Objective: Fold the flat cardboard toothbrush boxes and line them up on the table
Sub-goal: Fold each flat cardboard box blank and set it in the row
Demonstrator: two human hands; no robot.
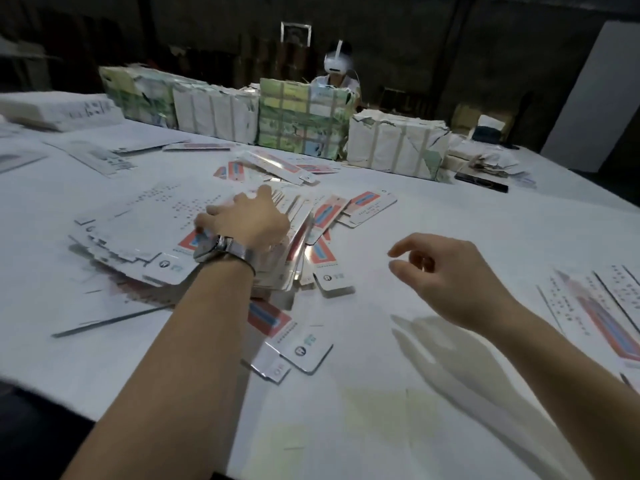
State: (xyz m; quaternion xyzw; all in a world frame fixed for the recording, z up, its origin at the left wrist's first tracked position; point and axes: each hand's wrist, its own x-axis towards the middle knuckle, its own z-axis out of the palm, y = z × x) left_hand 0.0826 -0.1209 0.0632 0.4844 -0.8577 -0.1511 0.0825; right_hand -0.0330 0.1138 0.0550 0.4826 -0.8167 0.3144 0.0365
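Observation:
A loose heap of flat cardboard toothbrush boxes point(145, 233), white with red and blue panels, covers the middle of the white table point(381, 393). My left hand point(247, 220), a watch on its wrist, lies on top of the heap with fingers spread and fingertips on the top flat box. My right hand point(446, 271) hovers above bare table to the right of the heap, fingers loosely curled, holding nothing. Another flat box point(294, 344) lies nearer me, partly under my left forearm. More boxes point(602, 306) lie in a row at the right edge.
Wrapped bundles point(301, 119) of stock stand in a row along the far side of the table. A person wearing a white headset point(337, 64) sits behind them. Large flat sheets point(59, 109) lie at the far left. A dark object point(481, 181) rests at the far right.

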